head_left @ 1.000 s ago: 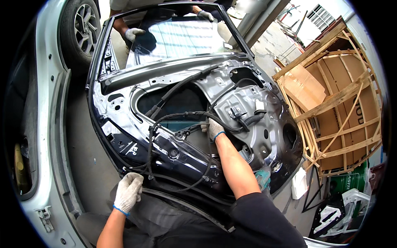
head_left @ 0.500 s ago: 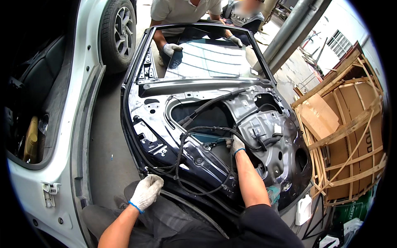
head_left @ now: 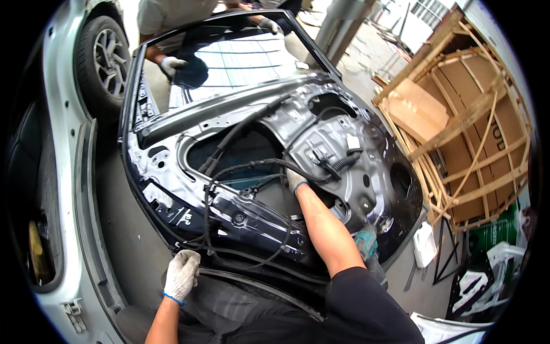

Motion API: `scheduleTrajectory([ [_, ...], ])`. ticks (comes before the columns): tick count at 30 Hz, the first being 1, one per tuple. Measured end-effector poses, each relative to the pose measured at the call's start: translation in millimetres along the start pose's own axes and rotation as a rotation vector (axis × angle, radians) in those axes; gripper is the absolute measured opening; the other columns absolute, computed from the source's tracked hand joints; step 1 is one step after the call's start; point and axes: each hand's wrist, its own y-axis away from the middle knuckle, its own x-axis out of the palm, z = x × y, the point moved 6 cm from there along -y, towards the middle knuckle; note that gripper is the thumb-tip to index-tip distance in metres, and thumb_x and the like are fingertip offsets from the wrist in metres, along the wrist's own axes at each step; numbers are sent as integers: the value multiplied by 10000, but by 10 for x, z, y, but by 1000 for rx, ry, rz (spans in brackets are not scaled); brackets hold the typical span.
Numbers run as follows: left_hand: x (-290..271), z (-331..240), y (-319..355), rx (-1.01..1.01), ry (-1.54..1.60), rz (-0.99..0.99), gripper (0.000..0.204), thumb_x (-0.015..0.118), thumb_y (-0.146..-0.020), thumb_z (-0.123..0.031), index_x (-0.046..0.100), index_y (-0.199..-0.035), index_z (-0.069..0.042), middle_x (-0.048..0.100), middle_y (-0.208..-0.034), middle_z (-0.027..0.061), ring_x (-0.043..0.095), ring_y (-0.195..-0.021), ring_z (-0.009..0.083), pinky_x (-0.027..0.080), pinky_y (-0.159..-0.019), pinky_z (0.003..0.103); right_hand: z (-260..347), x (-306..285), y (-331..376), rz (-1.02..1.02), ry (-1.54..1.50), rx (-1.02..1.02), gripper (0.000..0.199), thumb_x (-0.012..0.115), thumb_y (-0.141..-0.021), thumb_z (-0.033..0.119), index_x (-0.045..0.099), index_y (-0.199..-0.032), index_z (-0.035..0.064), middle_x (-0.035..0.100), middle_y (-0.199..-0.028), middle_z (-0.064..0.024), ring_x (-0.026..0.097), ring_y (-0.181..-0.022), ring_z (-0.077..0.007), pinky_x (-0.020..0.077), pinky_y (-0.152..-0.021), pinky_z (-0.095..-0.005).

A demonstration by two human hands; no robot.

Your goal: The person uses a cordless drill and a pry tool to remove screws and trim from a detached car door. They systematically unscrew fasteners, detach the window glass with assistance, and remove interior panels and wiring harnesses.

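Note:
A dark car door shell [head_left: 269, 123] lies tilted before me, its inner metal panel facing up. My right hand [head_left: 294, 179], in a white knit glove, reaches into the large panel opening beneath a black wiring harness [head_left: 207, 209]; its fingers are hidden inside. At the door's near left edge is my gloved left hand [head_left: 182, 273], its fingers curled closed; whatever they may hold is hidden. A window glass [head_left: 240, 57] shows in the door's window frame. A co-worker's gloved hands [head_left: 173, 65] are at the glass on the far side.
A teal power tool [head_left: 366, 243] lies by the door's near right edge, a white bottle [head_left: 424, 245] beyond it. Wooden crating with cardboard [head_left: 470, 120] stands at the right. A white car body [head_left: 63, 172] with a wheel [head_left: 109, 57] borders the left. A metal post [head_left: 338, 31] rises behind.
The whole view has shifted, so the door sits further left and higher. My right hand stays in the opening; my left hand stays closed by the door's near edge.

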Motion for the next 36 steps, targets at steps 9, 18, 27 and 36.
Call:
scheduleTrajectory([
  [9,-593,359,144,-55,-96,-269,114,525,-978,-210,522,-951,-99,478,-607,-9,400,-436,78,346,-391,228,2565,-501,446,-242,-542,-6,422,382,-1025,409,637,-1102,82,670,-1036,-187,599,-1031,-373,461,-926,-461],
  [18,-423,394,-154,-83,-165,-224,150,521,-971,-228,554,-945,-84,494,-640,-13,439,-477,86,370,-421,244,2328,-803,685,-429,-526,113,458,435,-996,425,649,-1133,45,682,-1083,-215,626,-996,-431,481,-902,-494],
  [27,-443,362,-168,-86,-170,-226,166,552,-975,-261,568,-959,-97,496,-634,-20,432,-464,76,360,-418,232,2228,-624,402,-184,-550,112,411,459,-984,370,662,-1150,53,646,-1182,-223,599,-1101,-382,470,-954,-445],
  [36,-496,462,-112,-61,-201,-235,154,519,-977,-207,580,-973,-65,495,-616,-9,431,-452,80,362,-410,237,2065,-728,358,-179,-564,129,411,456,-977,357,656,-1172,54,631,-1214,-216,589,-1130,-378,461,-974,-444],
])
